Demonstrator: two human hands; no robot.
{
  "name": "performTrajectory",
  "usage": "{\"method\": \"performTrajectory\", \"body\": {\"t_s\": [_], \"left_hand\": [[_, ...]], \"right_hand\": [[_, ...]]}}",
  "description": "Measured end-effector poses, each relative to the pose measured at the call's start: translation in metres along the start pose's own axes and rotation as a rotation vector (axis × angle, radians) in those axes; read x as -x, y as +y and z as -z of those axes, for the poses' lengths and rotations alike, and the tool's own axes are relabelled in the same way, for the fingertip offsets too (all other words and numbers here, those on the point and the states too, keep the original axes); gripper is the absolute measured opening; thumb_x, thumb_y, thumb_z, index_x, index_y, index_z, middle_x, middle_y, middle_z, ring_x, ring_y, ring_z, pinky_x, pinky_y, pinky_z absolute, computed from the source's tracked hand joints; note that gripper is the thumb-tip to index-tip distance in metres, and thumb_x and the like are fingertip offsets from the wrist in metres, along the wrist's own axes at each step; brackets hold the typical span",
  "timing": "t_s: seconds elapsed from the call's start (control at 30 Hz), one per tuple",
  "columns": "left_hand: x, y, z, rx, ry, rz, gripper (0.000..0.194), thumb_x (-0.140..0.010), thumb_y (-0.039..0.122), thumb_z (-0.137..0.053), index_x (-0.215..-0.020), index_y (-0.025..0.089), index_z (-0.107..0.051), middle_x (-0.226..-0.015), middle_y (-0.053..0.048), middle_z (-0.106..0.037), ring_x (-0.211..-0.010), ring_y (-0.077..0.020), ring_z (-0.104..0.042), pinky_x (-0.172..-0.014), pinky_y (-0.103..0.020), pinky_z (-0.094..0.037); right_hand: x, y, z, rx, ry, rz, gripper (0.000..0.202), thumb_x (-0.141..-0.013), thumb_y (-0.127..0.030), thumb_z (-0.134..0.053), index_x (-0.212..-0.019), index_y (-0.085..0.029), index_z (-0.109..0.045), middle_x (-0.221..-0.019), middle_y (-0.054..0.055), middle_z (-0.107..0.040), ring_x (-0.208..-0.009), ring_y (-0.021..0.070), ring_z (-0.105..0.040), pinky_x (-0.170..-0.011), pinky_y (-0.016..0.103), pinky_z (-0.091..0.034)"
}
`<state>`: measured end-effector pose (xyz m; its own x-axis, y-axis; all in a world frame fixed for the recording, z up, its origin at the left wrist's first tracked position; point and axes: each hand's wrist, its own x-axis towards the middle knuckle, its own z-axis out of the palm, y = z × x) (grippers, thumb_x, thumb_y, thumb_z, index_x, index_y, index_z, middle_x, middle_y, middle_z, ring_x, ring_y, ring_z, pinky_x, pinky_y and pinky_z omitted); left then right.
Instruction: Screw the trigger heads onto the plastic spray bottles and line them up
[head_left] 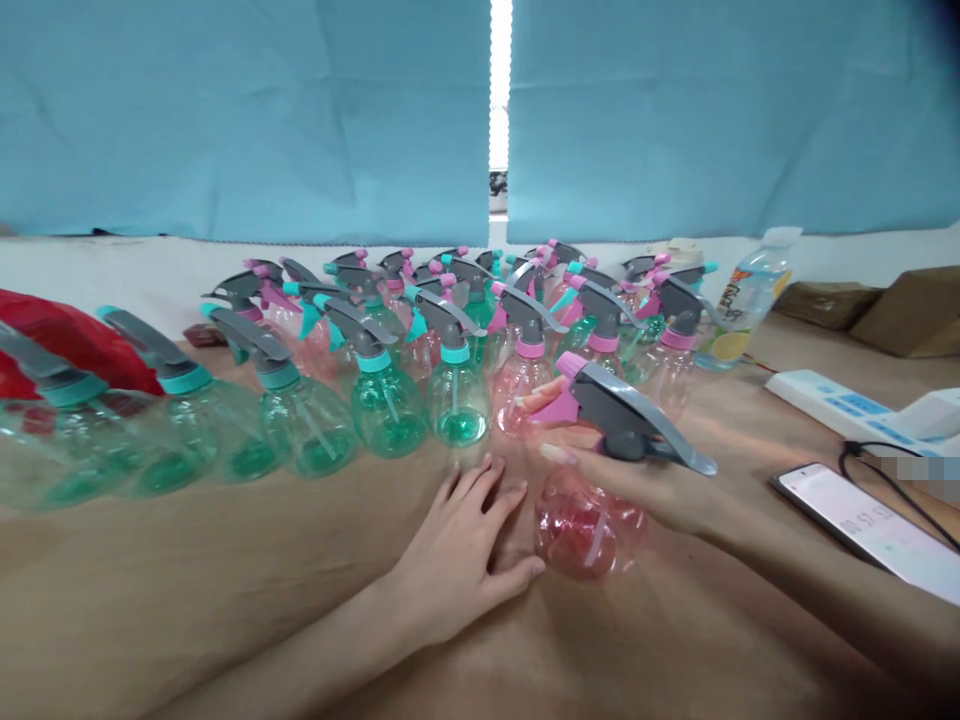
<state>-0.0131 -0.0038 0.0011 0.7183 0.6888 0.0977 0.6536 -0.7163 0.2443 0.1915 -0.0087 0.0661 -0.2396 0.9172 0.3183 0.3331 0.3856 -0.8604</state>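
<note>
A pink spray bottle with a grey and pink trigger head stands slightly tilted at the centre right. My right hand is around its neck, just below the head, with part of the fingers hidden behind it. To its left, my left hand lies on the brown table, fingers spread and holding nothing. Just beyond the fingertips of that hand stands a green spray bottle with a turquoise collar. Behind the held bottle is another pink spray bottle.
Several green spray bottles line the left, with more pink and green ones behind. A red bag lies far left. At the right are a drink bottle, a power strip, a phone with a cable, and a brown box.
</note>
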Motion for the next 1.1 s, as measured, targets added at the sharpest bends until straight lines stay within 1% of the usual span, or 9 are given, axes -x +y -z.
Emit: {"method": "performTrajectory", "body": {"t_s": [0.13,0.27,0.37,0.43,0.53,0.67,0.77,0.93,1.1], "left_hand": [[-0.0004,-0.0002,0.0012,0.013,-0.012,-0.001,0.059,-0.087,0.052,-0.055,-0.134,0.017,-0.047,-0.144,-0.016,-0.039,-0.135,-0.0325,-0.030,-0.107,-0.053,-0.026],[-0.0002,-0.0008,0.0005,0.012,-0.004,-0.001,0.057,-0.087,0.052,-0.055,-0.133,0.018,-0.049,-0.144,-0.015,-0.039,-0.135,-0.0324,-0.029,-0.107,-0.054,-0.027],[-0.0003,-0.0003,0.0008,0.008,0.001,-0.003,0.055,-0.087,0.051,-0.055,-0.131,0.017,-0.050,-0.144,-0.015,-0.040,-0.135,-0.0324,-0.030,-0.107,-0.053,-0.027],[-0.0005,0.0003,0.0018,0.004,-0.004,-0.006,0.054,-0.087,0.051,-0.055,-0.129,0.016,-0.052,-0.143,-0.015,-0.041,-0.134,-0.0320,-0.031,-0.107,-0.053,-0.028],[-0.0004,0.0009,0.0028,-0.002,-0.009,-0.007,0.054,-0.087,0.051,-0.055,-0.128,0.016,-0.053,-0.142,-0.015,-0.042,-0.134,-0.0318,-0.031,-0.107,-0.052,-0.028],[-0.0002,0.0009,0.0019,-0.001,0.001,-0.009,0.054,-0.088,0.051,-0.055,-0.129,0.016,-0.052,-0.142,-0.015,-0.042,-0.134,-0.0323,-0.031,-0.107,-0.052,-0.028],[-0.0005,0.0010,0.0013,0.004,0.008,-0.008,0.052,-0.088,0.050,-0.055,-0.127,0.017,-0.053,-0.141,-0.014,-0.043,-0.134,-0.0323,-0.032,-0.107,-0.052,-0.028],[-0.0006,0.0009,0.0019,0.004,0.000,-0.001,0.053,-0.088,0.051,-0.054,-0.127,0.016,-0.053,-0.143,-0.016,-0.041,-0.134,-0.0328,-0.031,-0.106,-0.052,-0.029],[0.0004,0.0000,0.0015,0.004,0.014,-0.013,0.050,-0.088,0.051,-0.054,-0.126,0.018,-0.053,-0.142,-0.014,-0.043,-0.134,-0.0320,-0.031,-0.106,-0.052,-0.028]], "right_hand": [[-0.0001,0.0056,-0.0012,-0.032,0.011,0.047,0.040,-0.079,-0.035,-0.062,-0.116,-0.023,-0.055,-0.111,0.008,-0.065,-0.086,0.0200,-0.067,-0.077,0.035,-0.055],[0.0000,0.0053,-0.0034,-0.135,0.047,0.077,0.034,-0.076,-0.032,-0.060,-0.108,-0.025,-0.056,-0.098,0.005,-0.068,-0.093,0.0215,-0.065,-0.078,0.036,-0.055],[-0.0001,0.0022,-0.0030,-0.110,0.013,0.009,0.033,-0.077,-0.029,-0.056,-0.110,-0.025,-0.055,-0.083,0.002,-0.068,-0.084,0.0211,-0.067,-0.066,0.033,-0.056],[-0.0005,-0.0002,-0.0022,-0.097,-0.006,-0.010,0.032,-0.076,-0.024,-0.055,-0.108,-0.025,-0.054,-0.090,0.003,-0.067,-0.077,0.0189,-0.067,-0.060,0.030,-0.056],[-0.0015,-0.0027,-0.0013,-0.127,0.011,0.018,0.022,-0.075,-0.021,-0.057,-0.096,-0.025,-0.056,-0.106,0.004,-0.064,-0.078,0.0167,-0.067,-0.061,0.026,-0.056],[-0.0022,-0.0018,-0.0014,-0.124,0.013,0.019,0.026,-0.076,-0.024,-0.058,-0.102,-0.025,-0.055,-0.097,0.003,-0.064,-0.073,0.0154,-0.066,-0.060,0.026,-0.055],[-0.0024,0.0000,-0.0017,-0.121,0.006,0.039,0.025,-0.076,-0.022,-0.059,-0.100,-0.024,-0.055,-0.101,0.003,-0.063,-0.076,0.0152,-0.064,-0.062,0.026,-0.055],[-0.0027,-0.0008,-0.0021,-0.063,0.040,0.047,0.005,-0.075,-0.026,-0.058,-0.078,-0.022,-0.057,-0.082,0.001,-0.060,-0.064,0.0124,-0.058,-0.055,0.025,-0.051],[-0.0027,-0.0014,-0.0019,-0.019,0.024,0.014,0.011,-0.075,-0.028,-0.056,-0.066,-0.022,-0.054,-0.064,-0.001,-0.053,-0.061,0.0133,-0.055,-0.054,0.025,-0.050]]}}
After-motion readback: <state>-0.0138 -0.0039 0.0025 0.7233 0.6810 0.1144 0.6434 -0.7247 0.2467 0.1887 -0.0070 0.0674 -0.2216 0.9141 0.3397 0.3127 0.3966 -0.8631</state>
